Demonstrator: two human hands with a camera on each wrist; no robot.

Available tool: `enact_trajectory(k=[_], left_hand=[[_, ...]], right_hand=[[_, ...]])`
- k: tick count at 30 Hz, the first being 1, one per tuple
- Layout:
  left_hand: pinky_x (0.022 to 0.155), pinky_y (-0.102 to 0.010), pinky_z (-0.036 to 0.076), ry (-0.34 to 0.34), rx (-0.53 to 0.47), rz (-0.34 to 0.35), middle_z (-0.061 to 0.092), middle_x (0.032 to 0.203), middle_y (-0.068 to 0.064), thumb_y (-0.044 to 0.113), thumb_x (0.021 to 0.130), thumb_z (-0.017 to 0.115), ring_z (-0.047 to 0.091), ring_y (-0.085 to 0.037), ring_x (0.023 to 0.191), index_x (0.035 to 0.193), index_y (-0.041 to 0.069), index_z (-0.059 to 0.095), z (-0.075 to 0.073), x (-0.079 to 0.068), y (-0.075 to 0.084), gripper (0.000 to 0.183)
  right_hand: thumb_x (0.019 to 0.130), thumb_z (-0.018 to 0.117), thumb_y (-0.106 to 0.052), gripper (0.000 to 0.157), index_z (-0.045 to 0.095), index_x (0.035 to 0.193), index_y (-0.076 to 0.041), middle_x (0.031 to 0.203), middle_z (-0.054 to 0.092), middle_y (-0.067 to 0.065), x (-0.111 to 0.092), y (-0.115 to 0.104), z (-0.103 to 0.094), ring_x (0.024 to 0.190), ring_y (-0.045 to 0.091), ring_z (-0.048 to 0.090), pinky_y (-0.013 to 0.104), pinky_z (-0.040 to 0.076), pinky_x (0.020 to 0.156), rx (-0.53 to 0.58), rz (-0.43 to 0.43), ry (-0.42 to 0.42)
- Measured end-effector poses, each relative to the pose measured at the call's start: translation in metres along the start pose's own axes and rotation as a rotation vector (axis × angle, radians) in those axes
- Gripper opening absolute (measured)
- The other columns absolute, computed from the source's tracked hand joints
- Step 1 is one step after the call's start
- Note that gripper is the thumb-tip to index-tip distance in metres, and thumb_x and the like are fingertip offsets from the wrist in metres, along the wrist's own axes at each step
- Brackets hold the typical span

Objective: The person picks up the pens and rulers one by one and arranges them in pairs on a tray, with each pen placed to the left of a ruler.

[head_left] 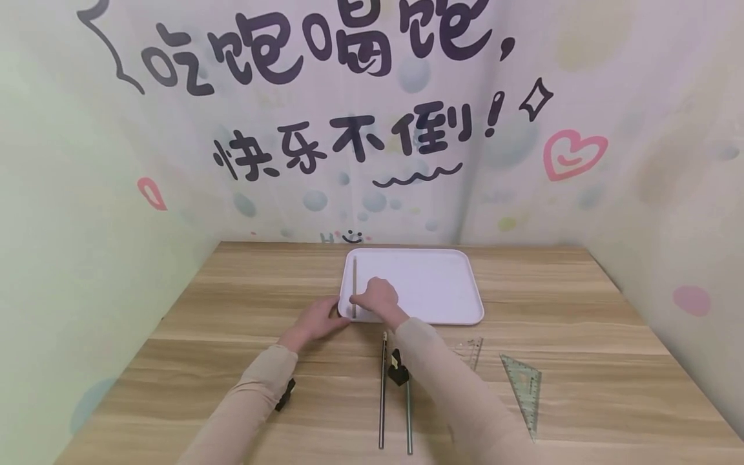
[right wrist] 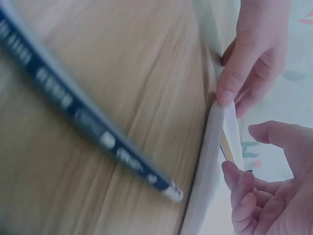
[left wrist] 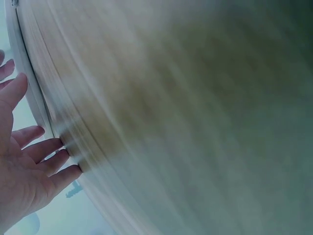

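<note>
A white tray [head_left: 430, 287] stands at the back of the wooden table. My left hand [head_left: 316, 321] grips its near left corner, thumb at the front rim and fingers round the left side. In the right wrist view, the left thumb [right wrist: 226, 95] presses on the rim. A thin pencil [head_left: 354, 274] lies inside the tray along its left edge. Over that pencil is my right hand [head_left: 378, 297], its fingertips right at the pencil's near part. The right wrist view shows a gap between the right thumb [right wrist: 266, 133] and the loosely bent fingers.
In front of the tray lie a dark pencil [head_left: 382, 394] with a pale end and a greenish pencil [head_left: 409, 420]. A clear set square [head_left: 473, 355] is partly hidden by the right forearm. Farther right lies a green set square [head_left: 526, 387]. A printed wall rises behind the table.
</note>
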State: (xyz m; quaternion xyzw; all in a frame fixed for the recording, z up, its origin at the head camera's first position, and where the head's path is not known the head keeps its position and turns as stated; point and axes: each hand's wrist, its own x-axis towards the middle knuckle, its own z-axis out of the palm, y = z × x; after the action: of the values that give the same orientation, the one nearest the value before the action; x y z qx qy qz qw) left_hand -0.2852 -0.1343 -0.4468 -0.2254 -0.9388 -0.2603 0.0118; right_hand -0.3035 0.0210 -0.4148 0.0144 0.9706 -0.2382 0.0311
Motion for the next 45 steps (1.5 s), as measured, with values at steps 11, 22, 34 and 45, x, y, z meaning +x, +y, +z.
enact_trajectory(k=[11,22,34,45], left_hand=[[0.091,-0.043,0.044,-0.005,0.01,0.011,0.062,0.108,-0.014,0.023,0.081,0.067,0.056,-0.029,0.103,0.109,0.003,0.06,-0.001,0.0,0.0,0.036],[0.087,-0.043,0.046,0.017,-0.005,0.059,0.063,0.103,-0.013,0.035,0.082,0.065,0.057,-0.03,0.099,0.108,0.004,0.06,-0.002,-0.001,-0.006,0.041],[0.09,-0.044,0.044,0.015,0.01,0.016,0.064,0.104,-0.014,0.027,0.082,0.066,0.057,-0.031,0.101,0.107,0.004,0.061,-0.001,-0.002,0.002,0.035],[0.094,-0.043,0.042,0.0,-0.01,-0.01,0.061,0.112,-0.015,0.022,0.08,0.068,0.055,-0.03,0.106,0.114,0.002,0.059,-0.001,-0.001,0.001,0.04]], right_hand=[[0.073,0.067,-0.041,0.037,0.059,0.082,-0.006,0.071,0.059,0.004,-0.003,0.005,-0.009,0.06,0.015,0.051,0.025,0.041,0.047,0.006,-0.078,0.035],[0.081,0.061,-0.037,0.066,0.04,0.132,-0.001,0.129,0.048,0.019,-0.017,-0.001,-0.015,0.119,0.031,0.045,0.04,0.041,0.097,0.082,-0.337,0.117],[0.085,0.045,-0.058,0.088,0.01,0.145,-0.005,0.149,0.015,0.019,-0.056,0.007,-0.039,0.136,0.035,0.011,0.052,0.014,0.11,-0.155,-0.516,0.086],[0.08,0.046,-0.064,0.096,0.011,0.145,-0.005,0.149,0.014,0.019,-0.088,0.026,-0.051,0.137,0.035,0.01,0.052,0.014,0.109,-0.375,-0.624,0.167]])
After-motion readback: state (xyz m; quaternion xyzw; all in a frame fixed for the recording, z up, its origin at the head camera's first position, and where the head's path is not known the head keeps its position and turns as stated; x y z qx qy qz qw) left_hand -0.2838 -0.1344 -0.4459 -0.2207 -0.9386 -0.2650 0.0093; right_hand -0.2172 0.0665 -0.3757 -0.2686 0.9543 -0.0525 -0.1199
